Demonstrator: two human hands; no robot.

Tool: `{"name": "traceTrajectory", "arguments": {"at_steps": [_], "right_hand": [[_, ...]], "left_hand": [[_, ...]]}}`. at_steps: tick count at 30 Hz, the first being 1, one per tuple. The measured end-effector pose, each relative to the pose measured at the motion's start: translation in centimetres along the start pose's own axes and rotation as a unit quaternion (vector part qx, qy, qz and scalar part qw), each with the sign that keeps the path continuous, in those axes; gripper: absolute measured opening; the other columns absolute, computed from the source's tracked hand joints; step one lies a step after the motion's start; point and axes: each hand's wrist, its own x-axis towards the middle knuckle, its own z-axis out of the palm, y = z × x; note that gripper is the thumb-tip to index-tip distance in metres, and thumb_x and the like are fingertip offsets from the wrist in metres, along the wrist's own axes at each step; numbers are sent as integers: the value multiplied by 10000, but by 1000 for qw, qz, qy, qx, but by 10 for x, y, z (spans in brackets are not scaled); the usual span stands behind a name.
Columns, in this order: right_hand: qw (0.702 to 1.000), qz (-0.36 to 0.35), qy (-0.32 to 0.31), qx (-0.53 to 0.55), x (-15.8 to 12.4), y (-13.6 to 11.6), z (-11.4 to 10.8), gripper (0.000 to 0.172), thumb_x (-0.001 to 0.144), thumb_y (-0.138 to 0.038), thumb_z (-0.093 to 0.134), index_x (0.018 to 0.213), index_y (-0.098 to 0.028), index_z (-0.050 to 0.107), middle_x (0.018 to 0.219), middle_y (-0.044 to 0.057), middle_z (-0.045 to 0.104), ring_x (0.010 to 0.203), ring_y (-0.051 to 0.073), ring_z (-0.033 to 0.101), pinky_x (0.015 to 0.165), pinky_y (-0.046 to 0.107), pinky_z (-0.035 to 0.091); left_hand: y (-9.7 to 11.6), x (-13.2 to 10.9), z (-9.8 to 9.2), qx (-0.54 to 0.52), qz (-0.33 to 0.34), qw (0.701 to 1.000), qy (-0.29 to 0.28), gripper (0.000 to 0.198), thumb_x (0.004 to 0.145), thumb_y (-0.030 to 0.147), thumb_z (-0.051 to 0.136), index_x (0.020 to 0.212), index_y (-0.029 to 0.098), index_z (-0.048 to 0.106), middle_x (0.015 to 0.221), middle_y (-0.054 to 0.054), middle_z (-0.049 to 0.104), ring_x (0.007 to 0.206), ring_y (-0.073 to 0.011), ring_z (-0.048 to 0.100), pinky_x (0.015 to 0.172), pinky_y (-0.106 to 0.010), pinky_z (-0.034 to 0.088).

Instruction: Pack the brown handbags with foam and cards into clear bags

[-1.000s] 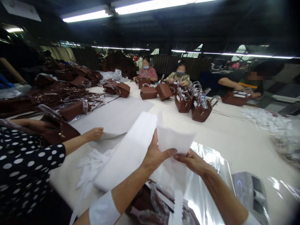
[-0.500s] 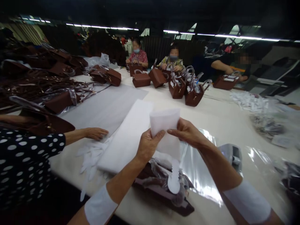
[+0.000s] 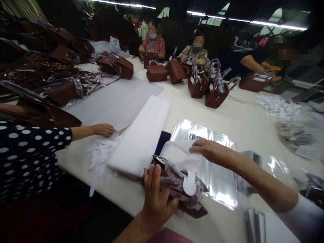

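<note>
The brown handbag [image 3: 174,184] is lying at the near edge of the table [image 3: 253,128], its plastic-wrapped handles folding over the top and a white tag [image 3: 189,187] hanging at its right end. The left hand [image 3: 157,195] is resting against the left end of the handbag, fingers reaching over it and thumb standing apart; whether it is clamping the bag, I cannot tell. The right hand [image 3: 206,150] is bending its fingers onto the right edge of a white sheet [image 3: 178,152], which is lying just beyond the handbag; blur is hiding whether thumb and fingers are meeting on it. A white stack [image 3: 141,135] is lying to the left of the handbag, a dark blue item [image 3: 162,143] is showing just beyond the bag's left end, and shiny clear film [image 3: 220,175] is spreading to its right. White strips [image 3: 102,152] are lying in a heap farther left of the handbag, where a co-worker's hand [image 3: 104,130] is reaching from a dotted sleeve [image 3: 54,138]. More brown bags [image 3: 197,86] are standing well beyond the handbag
</note>
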Motion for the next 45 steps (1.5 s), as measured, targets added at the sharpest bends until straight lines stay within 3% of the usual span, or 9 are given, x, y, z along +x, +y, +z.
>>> {"name": "traceTrajectory", "arguments": {"at_steps": [3,8,16,19,23,26,31,37,45], "right_hand": [[998,-43,-16,-30,4,-18,5,182,827,-64,466,879,-178,598,855,60,574,823,164,517,663,277,426],[996,-89,7,-24,15,-31,14,186,838,-88,457,932,-182,587,862,55,566,819,146,493,646,252,398],[990,-94,27,99,32,-40,22,187,776,-114,500,914,-162,616,816,41,600,792,141,537,708,263,441],[983,-66,89,144,11,-46,25,344,827,-123,417,1148,-163,534,1087,78,583,1047,170,508,892,317,427],[958,112,230,128,-49,-66,50,722,837,-392,483,1415,-140,131,1421,136,266,1292,259,279,1038,441,304],[961,163,205,85,-77,-86,91,1045,662,-644,576,1414,-101,95,1409,185,273,1281,337,278,1046,534,234],[912,254,310,85,-55,-105,140,758,688,-449,665,1286,-122,334,1261,167,453,1181,282,408,951,440,374],[898,271,330,104,-37,-104,138,265,697,-217,643,929,-193,518,1029,69,588,995,243,498,799,372,385],[890,290,332,112,-38,-108,143,157,702,-198,613,845,-212,548,906,31,618,933,241,491,831,394,340]], "left_hand": [[2,1,14,29,-16,999,-2,406,711,329,659,1009,78,546,1444,-240,89,1276,-444,209,963,-617,301],[3,3,24,17,-37,999,26,665,682,365,693,1210,63,426,1416,-254,177,1260,-389,293,976,-528,366],[-2,3,22,-47,-23,999,-12,521,700,310,676,1143,112,487,1407,-203,241,1269,-386,283,990,-558,342],[-5,1,22,-93,-41,995,8,425,783,233,573,1180,122,468,1400,-192,261,1258,-351,320,999,-542,339],[-7,0,22,-115,-48,992,5,384,793,194,559,1164,129,485,1390,-182,286,1256,-339,327,1002,-533,337],[-9,2,23,-129,-37,991,-8,323,801,175,538,1121,140,509,1399,-168,278,1268,-336,307,1006,-536,325],[-13,6,24,-129,-13,992,-11,236,773,160,572,1007,139,555,1414,-155,261,1292,-377,235,1014,-573,268],[-14,2,25,-112,3,993,-48,308,798,171,532,1103,131,523,1449,-159,171,1314,-392,144,1018,-596,231],[6,-12,-10,-18,13,996,-92,74,772,106,497,826,126,543,1458,-153,158,1307,-414,153,998,-654,189]]}}
